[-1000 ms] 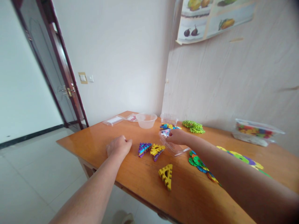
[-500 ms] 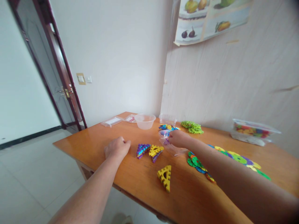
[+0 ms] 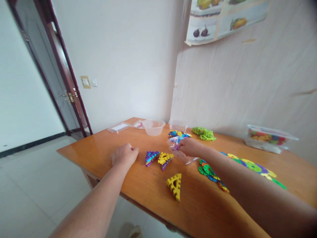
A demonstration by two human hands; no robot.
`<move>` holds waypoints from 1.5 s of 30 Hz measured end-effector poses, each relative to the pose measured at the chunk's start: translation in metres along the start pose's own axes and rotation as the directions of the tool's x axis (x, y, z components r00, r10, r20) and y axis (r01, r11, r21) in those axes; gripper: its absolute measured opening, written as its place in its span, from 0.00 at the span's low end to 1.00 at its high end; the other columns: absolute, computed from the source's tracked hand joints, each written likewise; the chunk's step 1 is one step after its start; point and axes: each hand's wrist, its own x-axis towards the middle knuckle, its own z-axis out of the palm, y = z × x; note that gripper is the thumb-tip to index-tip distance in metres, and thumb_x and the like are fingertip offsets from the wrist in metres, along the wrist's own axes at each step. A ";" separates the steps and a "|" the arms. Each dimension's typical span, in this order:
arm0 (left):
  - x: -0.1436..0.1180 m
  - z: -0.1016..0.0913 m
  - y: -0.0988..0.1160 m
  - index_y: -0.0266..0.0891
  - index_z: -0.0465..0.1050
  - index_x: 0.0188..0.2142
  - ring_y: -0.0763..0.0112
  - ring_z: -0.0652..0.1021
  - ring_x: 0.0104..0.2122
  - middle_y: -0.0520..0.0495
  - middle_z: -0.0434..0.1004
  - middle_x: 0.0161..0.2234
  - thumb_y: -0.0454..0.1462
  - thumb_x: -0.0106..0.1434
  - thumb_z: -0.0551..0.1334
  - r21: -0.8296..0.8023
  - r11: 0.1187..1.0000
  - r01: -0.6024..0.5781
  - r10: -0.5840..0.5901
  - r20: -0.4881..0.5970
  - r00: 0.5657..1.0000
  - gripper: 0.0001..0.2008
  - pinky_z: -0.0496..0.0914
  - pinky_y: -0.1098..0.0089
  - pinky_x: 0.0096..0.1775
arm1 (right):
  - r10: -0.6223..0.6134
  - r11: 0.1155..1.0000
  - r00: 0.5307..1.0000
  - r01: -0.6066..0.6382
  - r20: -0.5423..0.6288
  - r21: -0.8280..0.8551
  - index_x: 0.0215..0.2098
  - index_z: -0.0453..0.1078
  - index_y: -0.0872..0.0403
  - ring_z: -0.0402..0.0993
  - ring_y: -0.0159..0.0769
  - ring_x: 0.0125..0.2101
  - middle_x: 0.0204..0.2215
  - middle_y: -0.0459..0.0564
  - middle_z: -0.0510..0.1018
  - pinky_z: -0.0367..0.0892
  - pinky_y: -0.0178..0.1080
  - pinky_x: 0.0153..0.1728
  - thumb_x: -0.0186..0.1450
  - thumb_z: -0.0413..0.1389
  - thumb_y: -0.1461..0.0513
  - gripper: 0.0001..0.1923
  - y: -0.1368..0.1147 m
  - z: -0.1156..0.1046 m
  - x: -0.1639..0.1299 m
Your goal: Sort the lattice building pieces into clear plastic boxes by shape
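Observation:
My left hand [image 3: 124, 154] rests on the table with its fingers curled under; whatever they may hold is hidden. Just right of it stand a purple-and-blue notched triangle stack [image 3: 151, 158] and a yellow-and-purple triangle stack [image 3: 165, 159]. Nearer the front edge lies a yellow notched triangle stack [image 3: 175, 185]. My right hand [image 3: 190, 147] reaches into a clear plastic container [image 3: 184, 158], fingers bent together. A bit of purple shows at its fingertips, too small to tell whether it is gripped.
Behind the container lies a pile of blue and yellow pieces [image 3: 178, 133]. A translucent bowl [image 3: 154, 128], clear lids [image 3: 119, 127] and green pieces [image 3: 204, 133] stand farther back. Colourful notched discs [image 3: 252, 167] lie around my right forearm. A filled clear box [image 3: 268, 137] stands far right.
My right hand has shifted very slightly inside the clear container. The view has tilted a little downward or upward only slightly; my left hand and the triangle stacks stay in place.

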 end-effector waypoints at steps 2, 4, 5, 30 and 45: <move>0.000 0.001 0.000 0.48 0.75 0.38 0.48 0.78 0.44 0.41 0.81 0.42 0.51 0.60 0.52 -0.003 1.000 0.003 -0.003 -0.002 1.000 0.17 0.69 0.53 0.42 | -0.019 1.000 1.000 0.018 0.012 0.016 0.33 0.78 0.54 0.75 0.38 0.31 0.30 0.53 0.81 0.64 0.36 0.33 0.65 0.53 0.52 0.17 0.000 -0.002 -0.005; 0.001 0.002 0.000 0.48 0.75 0.38 0.48 0.78 0.43 0.41 0.81 0.42 0.52 0.60 0.53 -0.007 1.000 0.007 -0.007 -0.003 1.000 0.18 0.68 0.53 0.42 | -0.033 0.999 0.999 0.033 0.016 0.028 0.33 0.78 0.54 0.75 0.37 0.30 0.30 0.52 0.81 0.63 0.35 0.31 0.65 0.52 0.55 0.15 -0.001 -0.004 -0.010; 0.001 0.002 0.000 0.48 0.75 0.38 0.48 0.78 0.43 0.41 0.81 0.42 0.52 0.60 0.53 -0.009 1.000 0.007 -0.007 -0.003 1.000 0.18 0.68 0.53 0.42 | -0.039 0.999 0.999 0.038 0.005 0.037 0.34 0.78 0.53 0.75 0.37 0.30 0.30 0.51 0.81 0.62 0.35 0.31 0.65 0.52 0.56 0.14 -0.001 -0.006 -0.012; 0.000 -0.002 0.000 0.47 0.74 0.37 0.47 0.78 0.43 0.41 0.81 0.41 0.51 0.59 0.52 -0.006 1.000 -0.001 0.001 0.005 1.000 0.18 0.69 0.52 0.41 | -0.555 0.822 0.831 0.554 -0.034 0.131 0.56 0.70 0.44 0.72 0.43 0.45 0.44 0.50 0.77 0.65 0.43 0.45 0.62 0.59 0.53 0.24 -0.044 -0.020 -0.139; 0.002 0.000 0.000 0.48 0.75 0.36 0.47 0.79 0.42 0.41 0.81 0.40 0.52 0.59 0.51 0.003 1.000 0.005 -0.005 0.011 1.000 0.18 0.68 0.53 0.40 | -0.115 0.982 0.955 0.151 -0.272 0.116 0.47 0.74 0.52 0.75 0.39 0.34 0.35 0.50 0.80 0.64 0.37 0.33 0.60 0.58 0.47 0.23 0.002 -0.042 -0.056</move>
